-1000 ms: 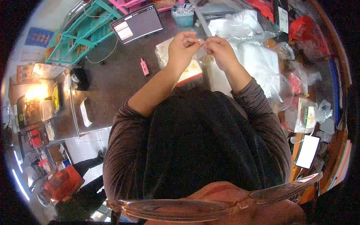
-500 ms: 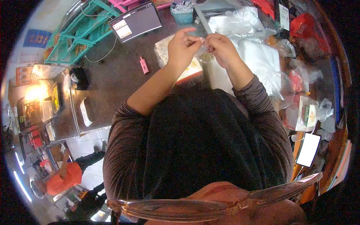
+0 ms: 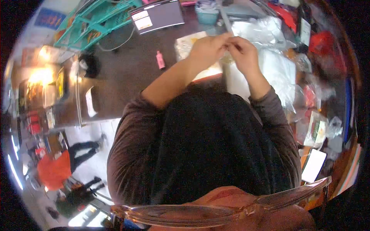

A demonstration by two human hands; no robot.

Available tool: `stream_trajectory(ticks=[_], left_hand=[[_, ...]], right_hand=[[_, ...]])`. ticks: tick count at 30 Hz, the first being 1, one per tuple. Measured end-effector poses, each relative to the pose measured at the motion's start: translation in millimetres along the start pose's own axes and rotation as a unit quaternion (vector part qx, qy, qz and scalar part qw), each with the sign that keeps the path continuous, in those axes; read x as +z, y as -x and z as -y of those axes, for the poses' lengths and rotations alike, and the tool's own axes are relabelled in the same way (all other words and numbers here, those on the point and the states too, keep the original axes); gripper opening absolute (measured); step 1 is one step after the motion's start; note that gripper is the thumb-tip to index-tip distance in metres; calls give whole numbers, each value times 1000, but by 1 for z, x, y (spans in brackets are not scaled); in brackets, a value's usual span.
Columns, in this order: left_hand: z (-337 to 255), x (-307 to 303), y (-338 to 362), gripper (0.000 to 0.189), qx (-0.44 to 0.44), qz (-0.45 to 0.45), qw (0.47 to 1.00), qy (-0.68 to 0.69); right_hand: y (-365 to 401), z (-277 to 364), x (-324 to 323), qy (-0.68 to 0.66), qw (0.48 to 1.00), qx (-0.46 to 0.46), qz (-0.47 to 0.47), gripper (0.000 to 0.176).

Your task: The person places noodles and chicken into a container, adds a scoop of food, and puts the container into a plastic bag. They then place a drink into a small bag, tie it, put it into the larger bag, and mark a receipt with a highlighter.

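My left hand [image 3: 208, 49] and my right hand [image 3: 244, 54] meet fingertip to fingertip above the dark table. The fingers of each are pinched together on something too small to make out. Below my left hand lies a white packet with a red edge [image 3: 210, 73], partly covered by the hand and forearm. Clear plastic bags [image 3: 275, 71] spread beneath and beside my right hand. A pink highlighter [image 3: 160, 60] rests to the left of my left forearm.
A tablet screen [image 3: 157, 17], a teal rack [image 3: 94, 27] and a teal tub [image 3: 207, 15] stand at the far side. A phone with a white screen [image 3: 314, 165] lies at the right. A person in an orange shirt [image 3: 55, 169] is at the lower left.
My left hand's fingers have closed in, where some were raised before. Both hands appear further right, and the whole view has shifted too. The person in orange appears further left.
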State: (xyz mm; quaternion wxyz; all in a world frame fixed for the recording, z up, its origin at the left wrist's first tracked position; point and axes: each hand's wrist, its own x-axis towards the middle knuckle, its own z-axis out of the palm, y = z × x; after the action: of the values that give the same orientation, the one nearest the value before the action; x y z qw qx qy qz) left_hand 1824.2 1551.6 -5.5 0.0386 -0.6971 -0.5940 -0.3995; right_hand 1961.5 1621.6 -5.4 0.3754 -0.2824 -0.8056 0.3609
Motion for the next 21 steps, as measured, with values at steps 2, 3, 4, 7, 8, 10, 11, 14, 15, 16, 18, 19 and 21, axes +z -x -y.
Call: stream_trajectory(ticks=[2, 3, 4, 7, 8, 10, 11, 14, 15, 16, 18, 19, 21], left_hand=[[-1, 0, 0, 44, -37, 42, 998, -21], [0, 1, -1, 47, -54, 61, 996, -27], [1, 3, 0, 44, -47, 31, 998, 3], [2, 1, 3, 30, -47, 28, 996, 71], [8, 3, 5, 28, -20, 35, 997, 68], [25, 14, 11, 24, 31, 47, 997, 54], [26, 13, 9, 20, 79, 31, 994, 61], [16, 6, 7, 16, 129, 6, 991, 33], [16, 12, 5, 17, 132, -39, 990, 28], [15, 13, 3, 18, 108, -14, 994, 5], [11, 10, -2, 20, 55, 36, 997, -39], [10, 9, -4, 20, 52, 52, 996, -52], [11, -2, -5, 21, 45, 88, 992, -80]], right_hand=[[0, -1, 3, 22, 998, -37, -35, 12], [-1, 3, 5, 20, 998, -38, -38, 11], [-1, 10, 4, 19, 998, -38, -42, 10], [2, 20, 1, 23, 997, -48, -58, 8], [1, 19, 1, 23, 996, -53, -64, 7], [1, 4, 4, -9, 994, -71, -83, 8], [4, 5, 6, -50, 993, -52, -90, 9], [4, 10, 4, -51, 994, -33, -93, 13], [5, 16, 3, -31, 996, -33, -82, 12], [7, 13, 2, 2, 996, -49, -77, 11], [7, 12, 5, 38, 991, -89, -92, 9], [7, 16, 6, 21, 993, -71, -96, 8], [8, 12, 11, -18, 994, -25, -105, 8]])
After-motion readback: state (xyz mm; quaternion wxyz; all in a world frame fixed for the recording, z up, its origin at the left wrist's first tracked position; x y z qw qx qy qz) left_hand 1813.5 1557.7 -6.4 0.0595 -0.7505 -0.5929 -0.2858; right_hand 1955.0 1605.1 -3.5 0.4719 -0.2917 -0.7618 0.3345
